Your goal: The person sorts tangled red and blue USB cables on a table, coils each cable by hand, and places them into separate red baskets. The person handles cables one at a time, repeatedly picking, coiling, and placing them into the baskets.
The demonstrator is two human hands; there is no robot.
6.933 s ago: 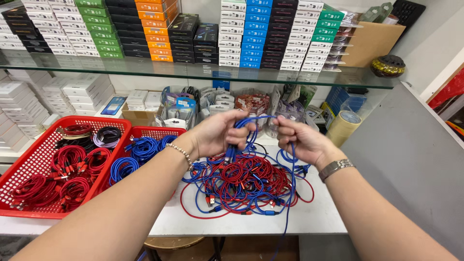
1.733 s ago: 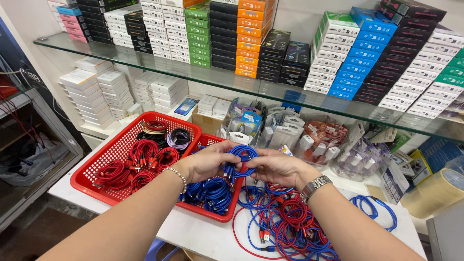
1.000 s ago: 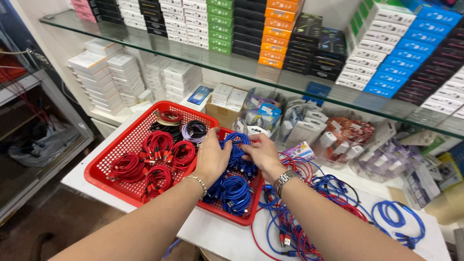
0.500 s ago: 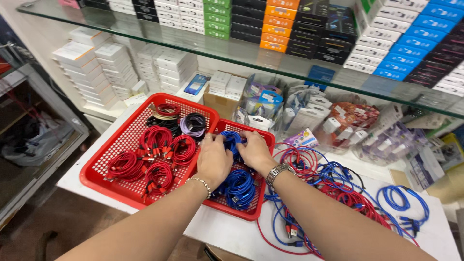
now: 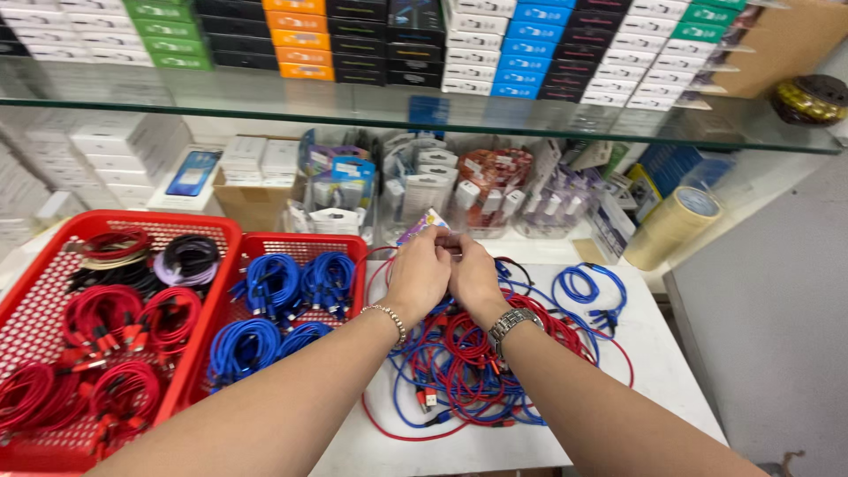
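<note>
Cable tangle (image 5: 477, 371) beneath both hands (image 5: 446, 276)

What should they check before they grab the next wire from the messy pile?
1. Both hands over the pile: ok. Left hand and right hand meet above the tangled red and blue cables.
2. Hands free to pick: cannot tell; the fingers are curled together at the far side.
3. Cables loose enough to pull: not ok, they cross each other in a knot.
4. Room in the small red basket: ok, blue coils leave gaps.
5. Pile safely on the white table: ok, though one red loop lies near the front edge.
</note>
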